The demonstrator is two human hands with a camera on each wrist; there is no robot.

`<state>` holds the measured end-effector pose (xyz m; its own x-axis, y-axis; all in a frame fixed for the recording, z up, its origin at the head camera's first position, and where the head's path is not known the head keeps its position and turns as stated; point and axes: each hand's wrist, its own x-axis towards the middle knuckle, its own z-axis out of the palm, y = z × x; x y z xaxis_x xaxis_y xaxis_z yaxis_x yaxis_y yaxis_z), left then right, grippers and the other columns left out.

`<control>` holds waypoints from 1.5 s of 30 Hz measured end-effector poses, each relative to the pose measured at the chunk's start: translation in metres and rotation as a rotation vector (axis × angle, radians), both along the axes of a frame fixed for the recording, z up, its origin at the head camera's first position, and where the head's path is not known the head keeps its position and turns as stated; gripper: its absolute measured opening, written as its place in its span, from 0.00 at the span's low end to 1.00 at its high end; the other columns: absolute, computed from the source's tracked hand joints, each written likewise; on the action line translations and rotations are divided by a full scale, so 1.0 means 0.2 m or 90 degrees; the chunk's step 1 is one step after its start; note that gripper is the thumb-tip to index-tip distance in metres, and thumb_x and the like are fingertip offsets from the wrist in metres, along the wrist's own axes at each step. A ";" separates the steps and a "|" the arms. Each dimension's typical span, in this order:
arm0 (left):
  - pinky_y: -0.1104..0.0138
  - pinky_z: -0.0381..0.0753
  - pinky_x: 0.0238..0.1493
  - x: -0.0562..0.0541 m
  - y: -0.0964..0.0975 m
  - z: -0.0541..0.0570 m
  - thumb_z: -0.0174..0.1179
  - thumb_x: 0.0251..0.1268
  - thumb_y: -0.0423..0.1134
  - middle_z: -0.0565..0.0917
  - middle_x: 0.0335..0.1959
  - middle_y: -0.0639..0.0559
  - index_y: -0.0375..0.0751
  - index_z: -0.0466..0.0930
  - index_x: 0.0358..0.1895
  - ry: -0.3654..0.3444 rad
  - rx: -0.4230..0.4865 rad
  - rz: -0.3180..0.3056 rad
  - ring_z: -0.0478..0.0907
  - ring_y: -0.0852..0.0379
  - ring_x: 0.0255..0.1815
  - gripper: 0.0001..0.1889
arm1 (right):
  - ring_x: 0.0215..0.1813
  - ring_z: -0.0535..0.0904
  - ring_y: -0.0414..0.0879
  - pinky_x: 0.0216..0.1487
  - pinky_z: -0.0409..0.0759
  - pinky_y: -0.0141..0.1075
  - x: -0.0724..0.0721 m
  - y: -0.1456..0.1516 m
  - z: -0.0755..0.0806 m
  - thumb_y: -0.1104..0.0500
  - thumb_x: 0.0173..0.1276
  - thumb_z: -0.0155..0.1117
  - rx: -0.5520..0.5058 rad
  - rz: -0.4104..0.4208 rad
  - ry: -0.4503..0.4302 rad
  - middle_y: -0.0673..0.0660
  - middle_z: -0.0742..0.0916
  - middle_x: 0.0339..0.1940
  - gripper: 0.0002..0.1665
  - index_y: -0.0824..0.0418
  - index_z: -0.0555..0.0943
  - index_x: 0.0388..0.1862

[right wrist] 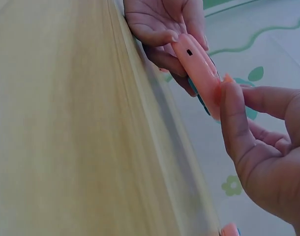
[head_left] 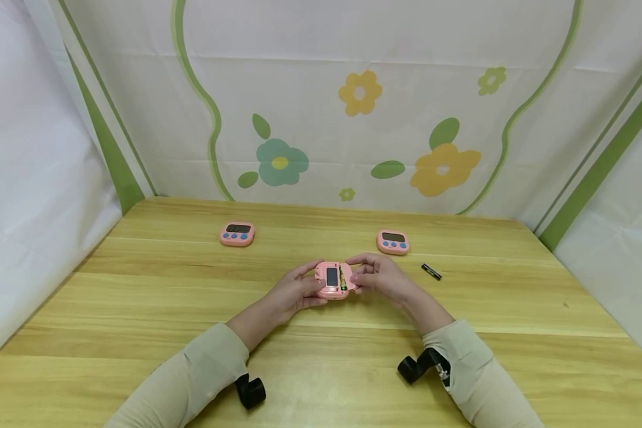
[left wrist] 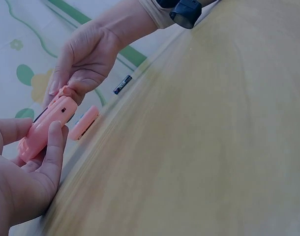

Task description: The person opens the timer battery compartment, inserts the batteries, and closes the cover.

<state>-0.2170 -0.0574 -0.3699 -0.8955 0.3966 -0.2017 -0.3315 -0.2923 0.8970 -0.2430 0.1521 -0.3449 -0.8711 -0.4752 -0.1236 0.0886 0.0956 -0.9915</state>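
Note:
Just above the table, my left hand (head_left: 291, 292) grips a pink digital timer (head_left: 327, 292) by its left side, thumb on top and fingers below. Its back faces up, and a green battery (head_left: 343, 279) shows in the uncovered battery slot. At the timer's right edge, my right hand (head_left: 382, 278) pinches a pink battery cover (head_left: 349, 276), which touches the timer's side. In the right wrist view, thumb and fingers meet on the edge of the timer (right wrist: 201, 73); blue buttons show on its underside. How the cover joins the timer cannot be told.
A dark battery (head_left: 431, 271) lies on the wooden table (head_left: 331, 368) to the right. Two more pink timers stand further back, one at the left (head_left: 238, 234) and one at the right (head_left: 393, 242). A flowered cloth (head_left: 321, 137) hangs behind the table.

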 end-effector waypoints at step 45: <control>0.64 0.78 0.36 -0.01 0.00 0.00 0.51 0.57 0.27 0.70 0.49 0.36 0.43 0.54 0.64 -0.001 -0.001 -0.005 0.75 0.55 0.29 0.30 | 0.28 0.78 0.47 0.33 0.79 0.38 0.01 -0.02 -0.03 0.64 0.62 0.51 0.000 0.016 -0.093 0.60 0.81 0.29 0.28 0.69 0.59 0.60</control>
<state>-0.2180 -0.0571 -0.3705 -0.8921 0.4031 -0.2042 -0.3355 -0.2880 0.8969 -0.2403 0.1477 -0.3504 -0.8314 -0.4972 -0.2481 0.2291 0.1001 -0.9682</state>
